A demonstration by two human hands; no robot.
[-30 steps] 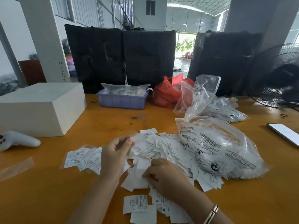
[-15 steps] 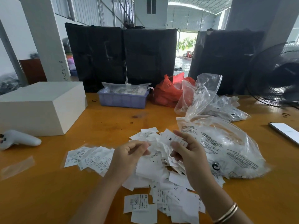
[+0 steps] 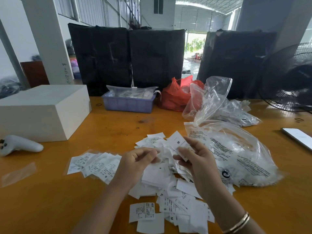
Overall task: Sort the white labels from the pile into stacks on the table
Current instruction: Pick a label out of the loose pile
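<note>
A loose pile of white labels (image 3: 162,176) lies in the middle of the wooden table (image 3: 50,200). My right hand (image 3: 200,162) is raised over the pile and pinches a white label (image 3: 178,142) upright between thumb and fingers. My left hand (image 3: 135,164) hovers just left of it, fingers curled on a small crumpled label at the pile's edge. A fanned row of labels (image 3: 96,164) lies to the left. More labels (image 3: 168,215) lie near the front edge, some marked S, M and XS.
A big clear bag of labels (image 3: 236,154) sits right of the pile, more bags behind it. A white box (image 3: 42,112) and a white controller (image 3: 20,145) stand at the left; a blue tray (image 3: 128,103), red bag (image 3: 175,97), fan (image 3: 290,81) and phone (image 3: 298,137) are around.
My right hand has risen from the pile with a label pinched in it and turned it upright. My left hand moved right, from the fanned row toward the right hand.
</note>
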